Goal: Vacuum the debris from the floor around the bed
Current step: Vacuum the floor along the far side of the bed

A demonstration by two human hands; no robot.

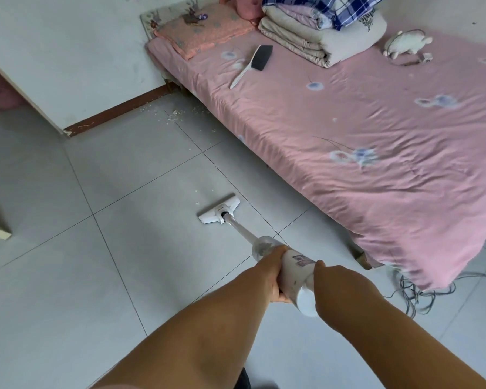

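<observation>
A white stick vacuum (293, 272) slants down to the grey tiled floor, its flat head (219, 209) resting on a tile left of the bed. My left hand (270, 272) grips the body from the left, fingers curled under it. My right hand (333, 282) grips the rear end of the body from the right. Pale crumbs of debris (174, 116) lie scattered on the floor by the brown skirting, near the bed's head corner. A few specks (197, 203) sit just beyond the vacuum head. The bed (348, 130) has a pink flowered sheet.
On the bed lie a black-headed brush with a white handle (251, 63), folded quilts (320, 32), a pink pillow (205, 32) and a white plush toy (407, 43). A tangle of cable (415, 293) lies on the floor at the bed's foot. A wall corner (65, 131) juts out at left.
</observation>
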